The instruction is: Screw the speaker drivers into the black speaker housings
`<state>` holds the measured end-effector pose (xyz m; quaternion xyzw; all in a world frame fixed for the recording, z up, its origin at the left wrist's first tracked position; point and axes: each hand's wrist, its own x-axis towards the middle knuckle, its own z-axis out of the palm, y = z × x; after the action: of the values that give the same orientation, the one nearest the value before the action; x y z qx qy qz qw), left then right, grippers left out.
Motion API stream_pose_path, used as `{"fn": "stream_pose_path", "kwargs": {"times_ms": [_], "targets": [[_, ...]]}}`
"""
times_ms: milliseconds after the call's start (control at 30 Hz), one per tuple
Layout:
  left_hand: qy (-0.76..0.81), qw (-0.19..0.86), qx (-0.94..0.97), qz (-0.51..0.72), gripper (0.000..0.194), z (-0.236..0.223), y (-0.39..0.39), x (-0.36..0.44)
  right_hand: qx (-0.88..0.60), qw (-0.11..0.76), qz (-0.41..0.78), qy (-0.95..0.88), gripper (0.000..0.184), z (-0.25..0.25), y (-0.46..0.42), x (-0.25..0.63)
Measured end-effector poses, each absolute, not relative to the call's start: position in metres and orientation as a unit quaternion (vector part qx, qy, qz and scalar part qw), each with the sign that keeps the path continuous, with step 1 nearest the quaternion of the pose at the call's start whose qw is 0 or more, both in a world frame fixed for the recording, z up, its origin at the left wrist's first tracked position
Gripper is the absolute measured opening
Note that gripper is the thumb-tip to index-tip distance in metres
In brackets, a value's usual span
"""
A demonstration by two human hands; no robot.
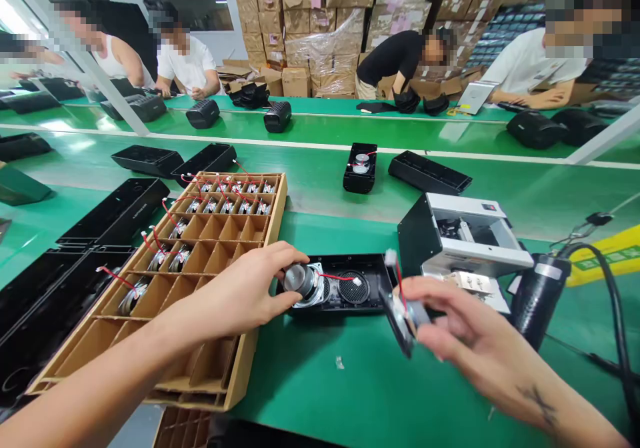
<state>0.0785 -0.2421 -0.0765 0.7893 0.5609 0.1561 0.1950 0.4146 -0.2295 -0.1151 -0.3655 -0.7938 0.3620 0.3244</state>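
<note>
Your left hand (240, 295) has its fingers curled around a round metal speaker driver (299, 281) in an open black plastic speaker housing (345, 289); your right hand (465, 328) pinches a second driver (404, 318) to the right. A snag or sharp tug could tear the thin red wire (340, 277) loose.
</note>
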Motion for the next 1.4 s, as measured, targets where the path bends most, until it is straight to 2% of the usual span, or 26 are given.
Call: {"fn": "stream_pose_path", "kwargs": {"times_ms": [133,300,367,433,533,633,1000,1200,1400], "targets": [[0.547,0.186,0.808,0.119,0.035,-0.084,-0.229,0.088,-0.424,0.307,0.404,-0.750,0.030,-0.124,-0.197,0.393],[0.529,0.169,0.829,0.059,0.029,-0.101,-0.224,0.096,-0.433,0.267,0.357,-0.784,0.018,-0.139,-0.189,0.377],[0.520,0.162,0.838,0.039,0.026,-0.107,-0.223,0.098,-0.432,0.238,0.346,-0.798,0.020,-0.135,-0.192,0.374],[0.508,0.157,0.847,0.023,0.024,-0.114,-0.222,0.099,-0.436,0.182,0.310,-0.825,0.029,-0.129,-0.194,0.369],[0.502,0.152,0.851,0.012,0.023,-0.120,-0.222,0.100,-0.428,0.079,0.189,-0.881,0.037,-0.124,-0.193,0.360],[0.499,0.148,0.854,0.016,0.026,-0.125,-0.222,0.099,-0.404,0.036,0.122,-0.906,0.041,-0.128,-0.186,0.354],[0.450,0.130,0.879,0.086,0.020,-0.138,-0.217,0.089,-0.378,0.088,0.047,-0.920,0.038,-0.145,-0.180,0.355],[0.413,0.093,0.890,0.172,0.022,-0.145,-0.219,0.086,-0.366,0.112,0.049,-0.922,0.036,-0.144,-0.182,0.359],[0.417,0.091,0.886,0.184,0.025,-0.148,-0.219,0.087,-0.362,0.114,0.061,-0.923,0.040,-0.143,-0.180,0.356]]}}
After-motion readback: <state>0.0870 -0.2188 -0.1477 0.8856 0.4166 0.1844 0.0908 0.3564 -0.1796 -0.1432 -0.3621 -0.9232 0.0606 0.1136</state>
